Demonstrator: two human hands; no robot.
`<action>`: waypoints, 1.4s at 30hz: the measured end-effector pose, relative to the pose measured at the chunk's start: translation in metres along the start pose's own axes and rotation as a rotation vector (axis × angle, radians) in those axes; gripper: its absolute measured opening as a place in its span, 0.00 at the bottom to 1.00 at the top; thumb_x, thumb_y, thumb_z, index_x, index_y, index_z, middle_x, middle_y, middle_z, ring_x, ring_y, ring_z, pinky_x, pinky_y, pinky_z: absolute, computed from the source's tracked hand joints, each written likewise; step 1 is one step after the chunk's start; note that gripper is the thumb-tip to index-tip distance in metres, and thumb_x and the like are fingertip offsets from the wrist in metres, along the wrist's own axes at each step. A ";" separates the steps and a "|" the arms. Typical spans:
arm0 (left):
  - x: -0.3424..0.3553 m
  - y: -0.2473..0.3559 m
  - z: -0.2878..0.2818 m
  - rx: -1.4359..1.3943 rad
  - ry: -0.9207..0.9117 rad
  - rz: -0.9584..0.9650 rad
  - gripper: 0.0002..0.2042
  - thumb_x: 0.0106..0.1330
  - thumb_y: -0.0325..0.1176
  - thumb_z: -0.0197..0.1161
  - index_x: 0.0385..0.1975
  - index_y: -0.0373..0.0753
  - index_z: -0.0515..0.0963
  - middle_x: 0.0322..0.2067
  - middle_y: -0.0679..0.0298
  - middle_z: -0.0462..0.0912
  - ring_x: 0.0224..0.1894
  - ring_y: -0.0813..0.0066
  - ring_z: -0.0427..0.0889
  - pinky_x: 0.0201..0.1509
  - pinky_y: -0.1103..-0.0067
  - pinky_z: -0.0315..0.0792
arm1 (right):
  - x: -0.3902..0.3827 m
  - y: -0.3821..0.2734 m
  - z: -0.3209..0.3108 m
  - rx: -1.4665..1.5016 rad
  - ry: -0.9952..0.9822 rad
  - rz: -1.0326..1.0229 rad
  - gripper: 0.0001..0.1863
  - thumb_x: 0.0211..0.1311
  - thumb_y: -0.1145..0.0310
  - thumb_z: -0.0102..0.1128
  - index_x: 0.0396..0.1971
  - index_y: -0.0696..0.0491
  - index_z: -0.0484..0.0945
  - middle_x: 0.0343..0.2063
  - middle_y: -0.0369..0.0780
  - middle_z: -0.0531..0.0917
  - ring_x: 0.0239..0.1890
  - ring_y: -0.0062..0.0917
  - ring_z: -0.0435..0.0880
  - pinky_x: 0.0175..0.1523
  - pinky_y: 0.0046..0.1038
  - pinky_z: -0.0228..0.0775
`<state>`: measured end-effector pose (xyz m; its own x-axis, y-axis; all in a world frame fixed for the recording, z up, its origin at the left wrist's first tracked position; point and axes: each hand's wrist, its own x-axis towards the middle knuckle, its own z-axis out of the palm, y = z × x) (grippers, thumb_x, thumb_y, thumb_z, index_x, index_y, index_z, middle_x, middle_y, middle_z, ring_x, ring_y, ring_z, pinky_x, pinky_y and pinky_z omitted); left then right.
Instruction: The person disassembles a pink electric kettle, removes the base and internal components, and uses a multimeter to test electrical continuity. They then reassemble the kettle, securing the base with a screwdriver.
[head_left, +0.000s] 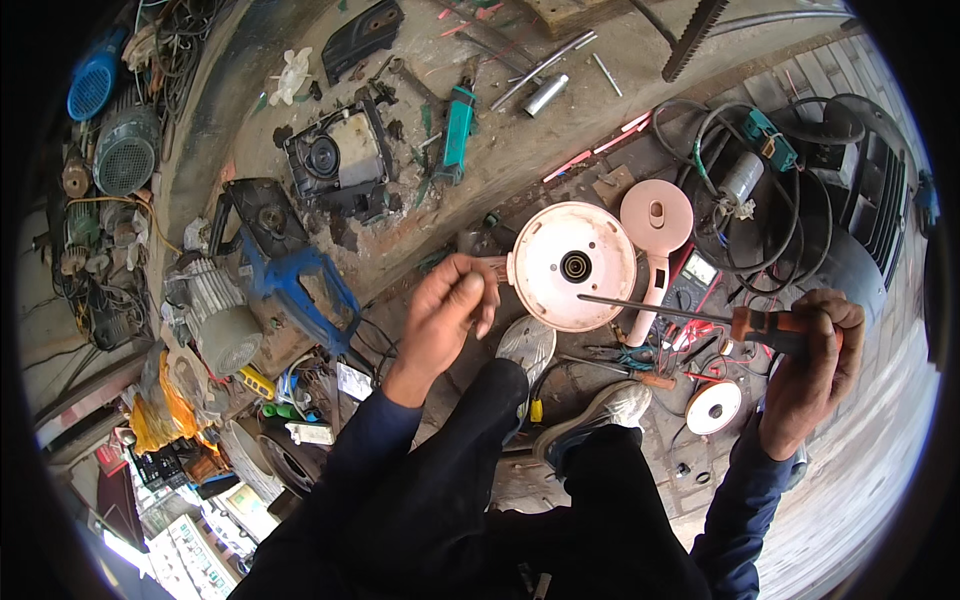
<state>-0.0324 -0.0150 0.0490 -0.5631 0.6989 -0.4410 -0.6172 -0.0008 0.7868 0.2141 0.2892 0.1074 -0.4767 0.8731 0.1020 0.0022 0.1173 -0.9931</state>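
Observation:
My left hand (pixel 446 312) is closed around the short side handle of a round, pale pink appliance shell (pixel 540 285), held up above my shoes. A dark ringed fitting (pixel 575 266) sits in its middle, with small holes around it. My right hand (pixel 815 370) grips the dark and orange handle of a screwdriver (pixel 745 322). Its long shaft points left across the shell, and the tip lies over the face below the fitting; whether it touches I cannot tell. Beside the shell lies a pink round part with a long handle (pixel 657 215).
A multimeter (pixel 692 280), pliers (pixel 625 357) and a white disc (pixel 714 407) lie on the paving. Black cable (pixel 795 215) coils at the right. On the concrete ledge are a teal tool (pixel 456 135) and a metal tube (pixel 546 95). A blue-handled saw body (pixel 300 290) and motors stand left.

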 end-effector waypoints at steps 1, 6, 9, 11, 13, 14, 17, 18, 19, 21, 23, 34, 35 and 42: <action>0.005 0.000 -0.003 -0.106 0.051 -0.017 0.05 0.83 0.30 0.56 0.49 0.36 0.77 0.38 0.61 0.83 0.34 0.78 0.80 0.33 0.80 0.73 | 0.002 -0.002 0.008 0.004 -0.035 -0.030 0.04 0.74 0.73 0.55 0.39 0.58 0.74 0.39 0.44 0.81 0.42 0.22 0.76 0.55 0.26 0.68; 0.027 0.000 -0.010 -0.324 0.113 -0.077 0.07 0.77 0.30 0.57 0.47 0.35 0.75 0.36 0.63 0.79 0.32 0.79 0.76 0.35 0.80 0.68 | 0.012 -0.015 0.045 -0.093 -0.129 -0.116 0.01 0.72 0.79 0.55 0.39 0.58 0.74 0.39 0.45 0.82 0.41 0.23 0.78 0.54 0.26 0.71; 0.036 -0.005 -0.007 0.004 0.133 -0.051 0.07 0.77 0.31 0.59 0.48 0.36 0.76 0.35 0.67 0.77 0.31 0.82 0.73 0.34 0.81 0.67 | 0.015 -0.020 0.060 -0.126 -0.200 -0.164 0.02 0.71 0.81 0.55 0.39 0.59 0.73 0.40 0.45 0.82 0.41 0.23 0.79 0.53 0.25 0.71; 0.037 -0.015 -0.001 0.408 0.171 0.031 0.11 0.77 0.35 0.66 0.51 0.37 0.76 0.34 0.75 0.74 0.33 0.88 0.69 0.35 0.84 0.63 | 0.017 -0.021 0.067 -0.131 -0.244 -0.203 0.02 0.71 0.82 0.55 0.40 0.59 0.73 0.40 0.45 0.82 0.41 0.23 0.79 0.53 0.25 0.71; 0.038 -0.022 0.004 0.713 0.198 0.100 0.15 0.77 0.37 0.68 0.55 0.36 0.76 0.33 0.76 0.71 0.33 0.87 0.66 0.36 0.85 0.62 | 0.018 -0.023 0.073 -0.136 -0.260 -0.206 0.03 0.71 0.82 0.55 0.40 0.59 0.73 0.40 0.46 0.82 0.41 0.24 0.79 0.52 0.25 0.71; 0.038 -0.026 0.008 0.724 0.186 0.167 0.19 0.75 0.37 0.71 0.58 0.34 0.76 0.32 0.75 0.68 0.33 0.86 0.64 0.36 0.84 0.61 | 0.018 -0.024 0.075 -0.151 -0.278 -0.231 0.03 0.71 0.82 0.55 0.40 0.59 0.72 0.40 0.46 0.82 0.41 0.24 0.79 0.52 0.25 0.71; 0.036 -0.029 0.013 0.848 0.175 0.180 0.19 0.75 0.35 0.71 0.58 0.34 0.76 0.31 0.74 0.67 0.33 0.85 0.64 0.35 0.83 0.61 | 0.019 -0.027 0.079 -0.172 -0.306 -0.254 0.03 0.72 0.81 0.54 0.39 0.57 0.73 0.40 0.44 0.82 0.42 0.23 0.79 0.54 0.24 0.71; 0.036 -0.029 0.014 0.858 0.179 0.201 0.18 0.75 0.34 0.71 0.58 0.34 0.76 0.30 0.74 0.67 0.33 0.85 0.64 0.35 0.82 0.62 | 0.019 -0.029 0.080 -0.174 -0.310 -0.254 0.03 0.72 0.81 0.53 0.38 0.57 0.74 0.41 0.44 0.82 0.43 0.22 0.79 0.55 0.24 0.71; 0.036 -0.028 0.014 0.869 0.185 0.189 0.18 0.74 0.36 0.71 0.57 0.34 0.77 0.31 0.68 0.73 0.33 0.80 0.71 0.37 0.78 0.67 | 0.019 -0.030 0.080 -0.182 -0.304 -0.245 0.03 0.72 0.81 0.53 0.38 0.57 0.74 0.41 0.44 0.82 0.43 0.22 0.79 0.54 0.24 0.71; 0.036 -0.027 0.015 0.895 0.195 0.175 0.19 0.72 0.40 0.72 0.55 0.35 0.78 0.34 0.57 0.85 0.34 0.69 0.84 0.40 0.70 0.78 | 0.018 -0.032 0.081 -0.198 -0.295 -0.225 0.03 0.72 0.81 0.53 0.38 0.56 0.74 0.41 0.43 0.82 0.43 0.22 0.79 0.54 0.24 0.71; 0.037 -0.025 0.015 0.902 0.191 0.178 0.19 0.72 0.39 0.71 0.55 0.35 0.78 0.35 0.56 0.87 0.36 0.67 0.85 0.42 0.69 0.79 | 0.017 -0.033 0.082 -0.188 -0.292 -0.219 0.03 0.72 0.81 0.53 0.39 0.56 0.74 0.40 0.43 0.82 0.43 0.21 0.79 0.54 0.24 0.71; 0.038 -0.027 0.018 0.836 0.168 0.199 0.14 0.75 0.33 0.69 0.54 0.34 0.77 0.30 0.72 0.73 0.32 0.85 0.68 0.35 0.82 0.65 | 0.019 -0.031 0.078 -0.193 -0.320 -0.227 0.02 0.72 0.79 0.58 0.40 0.58 0.74 0.40 0.46 0.82 0.42 0.24 0.79 0.53 0.25 0.70; 0.038 -0.027 0.018 0.833 0.168 0.204 0.14 0.75 0.33 0.69 0.54 0.34 0.77 0.29 0.72 0.73 0.31 0.85 0.68 0.34 0.82 0.64 | 0.019 -0.031 0.078 -0.189 -0.314 -0.225 0.02 0.73 0.79 0.58 0.40 0.58 0.74 0.40 0.46 0.82 0.42 0.24 0.79 0.53 0.25 0.70; 0.038 -0.027 0.018 0.867 0.176 0.218 0.13 0.75 0.33 0.69 0.52 0.34 0.77 0.28 0.74 0.69 0.31 0.86 0.65 0.33 0.82 0.62 | 0.019 -0.034 0.079 -0.272 -0.291 -0.237 0.02 0.73 0.79 0.53 0.39 0.56 0.74 0.41 0.43 0.82 0.42 0.21 0.80 0.52 0.25 0.72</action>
<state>-0.0273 0.0246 0.0182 -0.7385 0.6271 -0.2478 0.1025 0.4676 0.8780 0.1359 0.2646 0.1389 -0.7189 0.6425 0.2654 0.0753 0.4515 -0.8891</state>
